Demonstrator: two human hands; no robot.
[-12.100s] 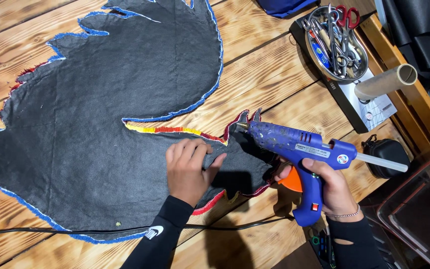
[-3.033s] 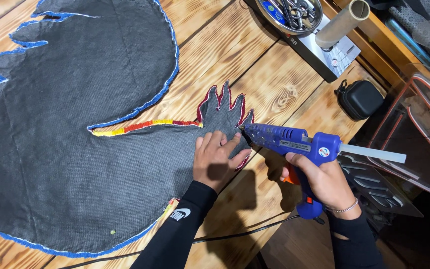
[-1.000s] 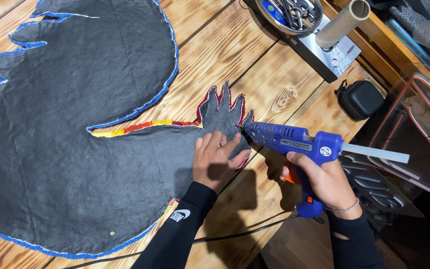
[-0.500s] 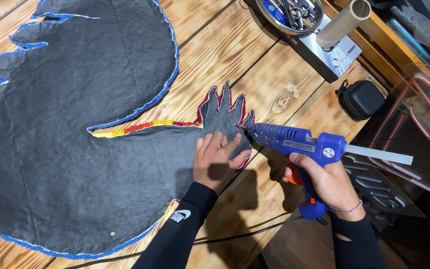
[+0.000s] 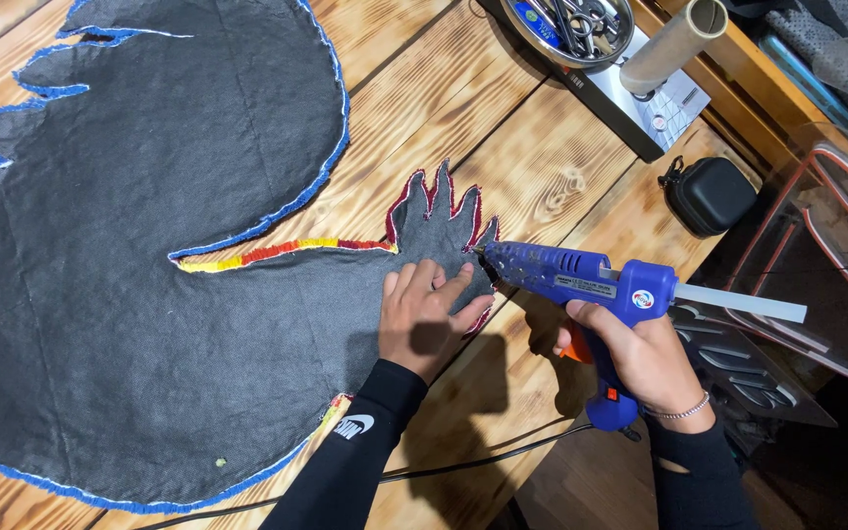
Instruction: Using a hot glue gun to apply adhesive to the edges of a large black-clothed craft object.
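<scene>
Both hands [image 5: 424, 319] [image 5: 640, 348] at fabric [image 5: 149, 324] edge

The glue gun [image 5: 581, 285] nozzle has perhaps crept slightly along the black fabric [image 5: 149, 294] edge.

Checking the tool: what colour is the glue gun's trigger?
Orange, on the blue glue gun; head view.

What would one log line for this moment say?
left hand: flat on black fabric | right hand: holds blue glue gun | nozzle: at spiky edge
</scene>
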